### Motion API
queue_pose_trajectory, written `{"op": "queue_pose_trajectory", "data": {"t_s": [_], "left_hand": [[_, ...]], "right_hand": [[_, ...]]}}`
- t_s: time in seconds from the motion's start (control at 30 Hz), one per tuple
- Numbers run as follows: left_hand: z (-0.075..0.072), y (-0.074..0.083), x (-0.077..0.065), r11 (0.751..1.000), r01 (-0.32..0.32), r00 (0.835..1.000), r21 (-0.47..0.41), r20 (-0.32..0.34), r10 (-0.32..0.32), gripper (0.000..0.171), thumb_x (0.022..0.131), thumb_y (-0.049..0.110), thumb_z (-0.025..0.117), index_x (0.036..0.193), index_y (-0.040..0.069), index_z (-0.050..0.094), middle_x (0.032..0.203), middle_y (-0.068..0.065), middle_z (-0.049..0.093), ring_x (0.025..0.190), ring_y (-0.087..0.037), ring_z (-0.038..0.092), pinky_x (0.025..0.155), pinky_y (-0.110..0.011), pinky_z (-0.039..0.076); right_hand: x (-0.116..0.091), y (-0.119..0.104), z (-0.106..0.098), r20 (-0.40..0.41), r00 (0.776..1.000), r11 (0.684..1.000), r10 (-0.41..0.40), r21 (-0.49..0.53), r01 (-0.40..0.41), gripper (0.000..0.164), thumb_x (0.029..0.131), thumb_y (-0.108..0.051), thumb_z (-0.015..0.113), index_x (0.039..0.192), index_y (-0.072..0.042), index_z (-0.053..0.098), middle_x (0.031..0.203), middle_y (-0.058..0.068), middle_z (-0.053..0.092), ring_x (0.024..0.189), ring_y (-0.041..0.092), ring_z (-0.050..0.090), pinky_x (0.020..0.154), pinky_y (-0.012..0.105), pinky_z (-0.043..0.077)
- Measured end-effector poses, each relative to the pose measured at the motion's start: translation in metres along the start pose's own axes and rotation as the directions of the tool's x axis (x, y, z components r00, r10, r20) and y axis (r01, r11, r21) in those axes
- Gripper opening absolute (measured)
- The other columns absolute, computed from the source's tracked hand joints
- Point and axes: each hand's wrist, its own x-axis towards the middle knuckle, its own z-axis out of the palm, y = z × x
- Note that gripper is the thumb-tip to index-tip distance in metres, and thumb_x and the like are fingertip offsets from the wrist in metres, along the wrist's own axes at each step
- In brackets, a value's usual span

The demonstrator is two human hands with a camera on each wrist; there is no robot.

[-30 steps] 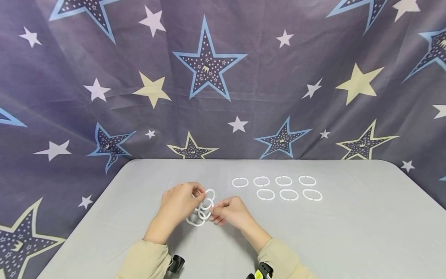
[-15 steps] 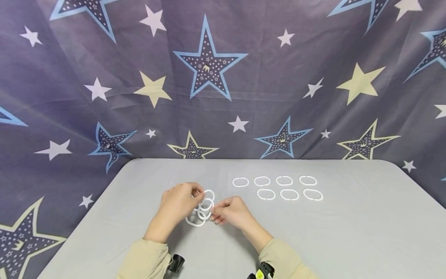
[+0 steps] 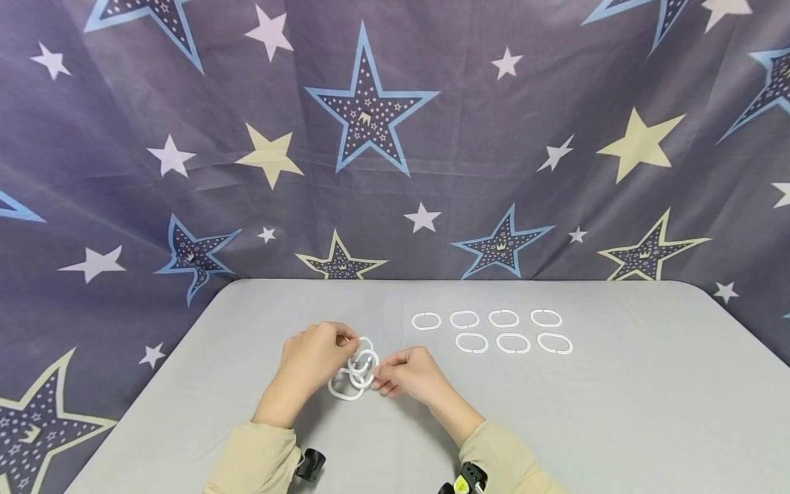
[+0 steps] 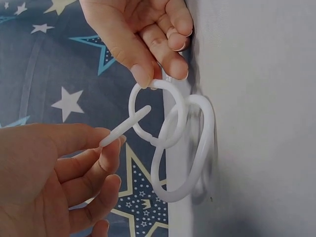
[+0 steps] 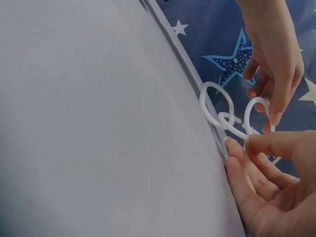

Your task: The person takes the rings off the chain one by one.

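Observation:
My left hand (image 3: 311,360) pinches a white plastic chain link (image 4: 126,127) between thumb and forefinger. In the left wrist view this oval link is nearly edge-on, its free end lying across the opening of a second link (image 4: 182,113). That second link is pinched at its edge by the thumb and forefinger of my right hand (image 3: 410,376). A third link (image 3: 345,397) is looped through the second and hangs toward the table. The right wrist view shows the third link (image 5: 203,101) at left and the left hand's link (image 5: 248,116) beside it, partly hidden by fingers.
Several more white links (image 3: 512,343) lie in two rows on the grey-covered table (image 3: 617,412), right of and beyond the hands. A dark curtain (image 3: 457,171) printed with stars hangs behind the table's far edge.
The left hand and its link have shifted slightly left and down, so the link sits lower within the second one. The right hand stays nearly in place.

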Motion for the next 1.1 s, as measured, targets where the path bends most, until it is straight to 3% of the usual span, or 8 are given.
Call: {"op": "queue_pose_trajectory", "data": {"t_s": [1.1], "left_hand": [[0.001, -0.013, -0.002, 1.000, 0.004, 1.000, 0.015, 0.017, -0.004, 0.013, 0.091, 0.025, 0.067, 0.098, 0.021, 0.078, 0.092, 0.007, 0.073, 0.084, -0.023, 0.067, 0.075, -0.050, 0.047]], "right_hand": [[0.001, 0.006, 0.001, -0.004, 1.000, 1.000, -0.012, 0.005, 0.012, 0.015, 0.086, 0.000, 0.067, 0.093, 0.013, 0.069, 0.076, 0.023, 0.070, 0.055, 0.011, 0.062, 0.059, 0.031, 0.057]]}}
